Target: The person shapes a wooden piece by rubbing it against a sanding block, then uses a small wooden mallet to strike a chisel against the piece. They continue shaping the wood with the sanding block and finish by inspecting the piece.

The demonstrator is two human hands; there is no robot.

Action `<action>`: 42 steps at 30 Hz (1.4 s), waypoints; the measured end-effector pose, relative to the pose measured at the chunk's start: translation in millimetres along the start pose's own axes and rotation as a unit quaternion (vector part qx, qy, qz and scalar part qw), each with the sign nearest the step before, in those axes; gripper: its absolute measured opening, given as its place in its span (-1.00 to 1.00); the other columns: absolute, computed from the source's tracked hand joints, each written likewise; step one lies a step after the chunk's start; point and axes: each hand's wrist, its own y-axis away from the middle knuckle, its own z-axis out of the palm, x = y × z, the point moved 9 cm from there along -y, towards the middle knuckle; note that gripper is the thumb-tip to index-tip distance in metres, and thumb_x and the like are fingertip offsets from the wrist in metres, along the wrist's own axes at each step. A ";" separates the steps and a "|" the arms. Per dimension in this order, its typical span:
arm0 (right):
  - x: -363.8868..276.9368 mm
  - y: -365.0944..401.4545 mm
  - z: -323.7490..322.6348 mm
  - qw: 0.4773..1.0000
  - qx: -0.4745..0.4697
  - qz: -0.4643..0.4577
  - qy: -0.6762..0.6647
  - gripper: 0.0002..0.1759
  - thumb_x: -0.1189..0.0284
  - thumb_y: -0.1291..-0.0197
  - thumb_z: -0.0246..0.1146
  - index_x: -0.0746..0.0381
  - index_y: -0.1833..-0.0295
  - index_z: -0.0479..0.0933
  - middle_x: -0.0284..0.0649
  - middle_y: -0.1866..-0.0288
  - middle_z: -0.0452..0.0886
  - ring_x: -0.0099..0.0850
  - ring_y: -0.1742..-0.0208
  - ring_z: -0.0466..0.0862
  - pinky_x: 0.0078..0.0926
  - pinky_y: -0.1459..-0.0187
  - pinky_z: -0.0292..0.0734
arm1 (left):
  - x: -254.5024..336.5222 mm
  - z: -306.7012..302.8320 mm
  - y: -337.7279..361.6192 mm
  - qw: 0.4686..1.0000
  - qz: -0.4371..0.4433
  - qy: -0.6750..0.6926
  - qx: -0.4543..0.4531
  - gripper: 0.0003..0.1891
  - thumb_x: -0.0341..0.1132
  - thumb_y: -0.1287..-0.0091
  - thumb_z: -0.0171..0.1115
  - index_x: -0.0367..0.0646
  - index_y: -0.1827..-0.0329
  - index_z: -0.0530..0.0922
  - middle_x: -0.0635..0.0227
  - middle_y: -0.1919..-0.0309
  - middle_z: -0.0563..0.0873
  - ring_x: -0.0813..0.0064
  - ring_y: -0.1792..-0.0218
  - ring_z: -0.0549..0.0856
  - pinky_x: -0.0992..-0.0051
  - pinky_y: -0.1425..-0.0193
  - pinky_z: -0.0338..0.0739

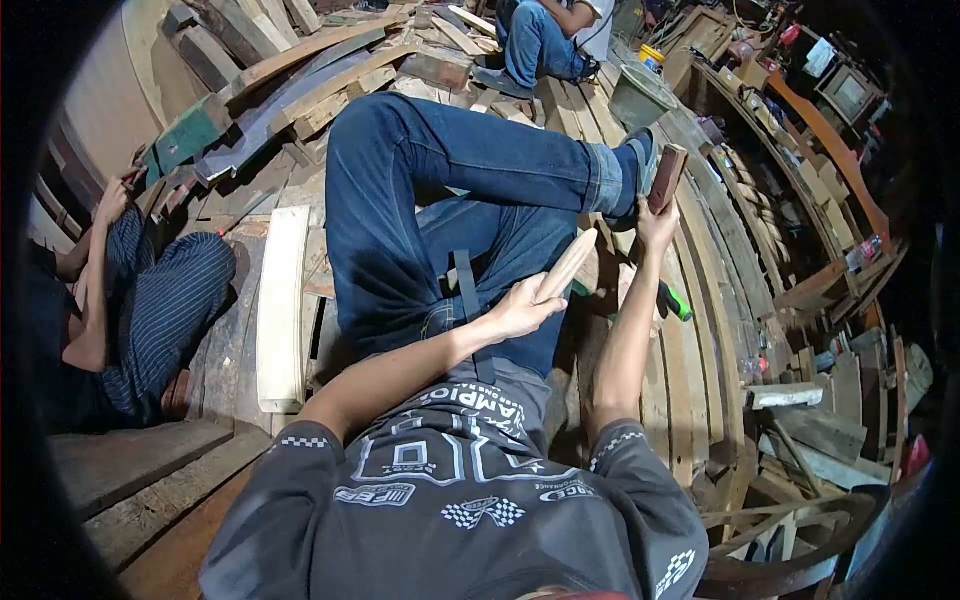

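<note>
My left hand [522,308] is wrapped round one end of a pale, tapered wooden piece [569,265], which points up and to the right above my lap. Farther right, my right hand [657,226] grips the lower end of a dark reddish-brown block [667,180], held upright near my shoe [640,160]. The two held pieces are apart. Below my right hand a green and black tool [676,302] lies beside my forearm; part of it is hidden.
A long pale board [283,310] lies left of my legs. At the far left sits a person in striped trousers [180,290]; another person in jeans [540,45] sits ahead. Stacked timber [330,75], a grey bucket [641,97] and wooden slats [690,370] surround me.
</note>
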 end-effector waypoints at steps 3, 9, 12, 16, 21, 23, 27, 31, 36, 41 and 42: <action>-16.2 5.3 -3.1 0.999 0.019 -0.006 0.042 -0.58 0.38 -0.01 0.51 0.37 0.04 0.62 0.08 0.21 0.75 -0.03 0.13 0.76 -0.17 0.07 0.61 | 3.8 0.9 -0.5 1.000 0.027 0.002 0.002 -0.70 -0.35 -0.42 0.26 -0.18 -0.13 0.44 0.57 0.51 0.46 0.77 0.66 0.38 0.67 0.67 0.24; -19.8 3.8 0.3 0.999 0.003 0.032 0.044 -0.55 0.37 0.05 0.53 0.34 0.03 0.64 0.11 0.19 0.74 0.01 0.10 0.76 -0.15 0.04 0.60 | -1.0 -1.0 0.9 1.000 0.000 -0.007 0.002 -0.67 -0.34 -0.41 0.26 -0.18 -0.18 0.44 0.56 0.48 0.46 0.75 0.65 0.40 0.64 0.63 0.31; -20.6 0.1 7.8 0.998 -0.013 0.020 0.051 -0.57 0.42 0.04 0.50 0.30 0.01 0.63 0.07 0.18 0.75 -0.01 0.08 0.76 -0.16 0.04 0.60 | -3.6 0.3 -0.8 1.000 0.004 0.001 -0.002 -0.69 -0.34 -0.41 0.28 -0.18 -0.14 0.44 0.55 0.46 0.47 0.76 0.64 0.39 0.63 0.64 0.26; -19.4 -4.7 11.8 0.998 -0.024 0.024 0.056 -0.58 0.42 0.06 0.45 0.31 0.02 0.61 0.10 0.24 0.72 0.05 0.11 0.73 -0.13 0.06 0.59 | -2.1 2.0 -5.5 0.999 0.036 0.001 -0.008 -0.71 -0.34 -0.41 0.27 -0.17 -0.11 0.44 0.57 0.50 0.44 0.77 0.65 0.36 0.64 0.66 0.23; 10.2 -6.3 17.4 0.999 -0.012 0.006 -0.048 -0.62 0.44 -0.01 0.44 0.37 0.04 0.62 0.07 0.21 0.75 -0.08 0.16 0.77 -0.22 0.09 0.61 | -5.7 -0.4 -1.9 1.000 0.007 0.003 0.005 -0.74 -0.32 -0.40 0.29 -0.17 -0.05 0.46 0.58 0.51 0.44 0.75 0.65 0.37 0.63 0.65 0.23; 36.7 -9.3 23.0 0.989 -0.030 0.036 -0.141 -0.64 0.44 -0.03 0.47 0.43 0.10 0.60 -0.09 0.25 0.76 -0.37 0.28 0.73 -0.33 0.19 0.60 | -4.2 -0.9 0.1 1.000 -0.001 -0.008 0.010 -0.74 -0.32 -0.40 0.30 -0.17 -0.04 0.47 0.58 0.51 0.44 0.75 0.65 0.37 0.63 0.65 0.24; 25.4 1.2 14.1 0.979 -0.037 0.084 -0.180 -0.70 0.42 -0.08 0.49 0.40 0.16 0.63 -0.19 0.31 0.73 -0.47 0.34 0.64 -0.40 0.27 0.56 | 1.3 0.3 0.5 0.999 0.024 0.023 0.006 -0.77 -0.31 -0.40 0.29 -0.17 0.01 0.47 0.58 0.52 0.45 0.76 0.65 0.37 0.65 0.64 0.24; 22.0 3.3 11.7 0.984 -0.024 0.093 -0.148 -0.69 0.42 -0.08 0.50 0.40 0.17 0.63 -0.18 0.31 0.74 -0.46 0.33 0.65 -0.39 0.24 0.57 | -1.7 -0.4 0.9 1.000 0.013 0.002 0.013 -0.79 -0.32 -0.40 0.28 -0.17 0.03 0.47 0.58 0.53 0.44 0.76 0.65 0.36 0.64 0.64 0.23; 8.1 0.9 10.4 0.993 -0.017 0.019 -0.117 -0.65 0.42 -0.06 0.51 0.44 0.13 0.62 -0.10 0.25 0.76 -0.42 0.25 0.70 -0.35 0.14 0.60 | -4.0 -0.2 -1.4 1.000 0.019 -0.002 0.006 -0.81 -0.32 -0.40 0.28 -0.16 0.06 0.46 0.59 0.53 0.43 0.76 0.66 0.35 0.64 0.64 0.22; -1.5 0.5 11.8 0.995 -0.023 0.028 -0.097 -0.59 0.44 0.04 0.54 0.37 0.07 0.63 -0.02 0.21 0.76 -0.26 0.23 0.76 -0.29 0.11 0.61 | 0.4 -0.8 1.2 1.000 0.017 0.000 0.011 -0.81 -0.32 -0.41 0.27 -0.16 0.04 0.47 0.58 0.53 0.43 0.76 0.67 0.34 0.63 0.65 0.21; -12.4 1.8 9.8 0.996 -0.033 0.026 -0.074 -0.58 0.43 0.05 0.54 0.35 0.06 0.63 -0.01 0.22 0.76 -0.25 0.23 0.76 -0.28 0.11 0.61 | -2.5 -1.3 -1.3 1.000 0.024 -0.007 0.011 -0.80 -0.32 -0.41 0.27 -0.17 0.04 0.47 0.58 0.53 0.43 0.76 0.67 0.33 0.64 0.65 0.21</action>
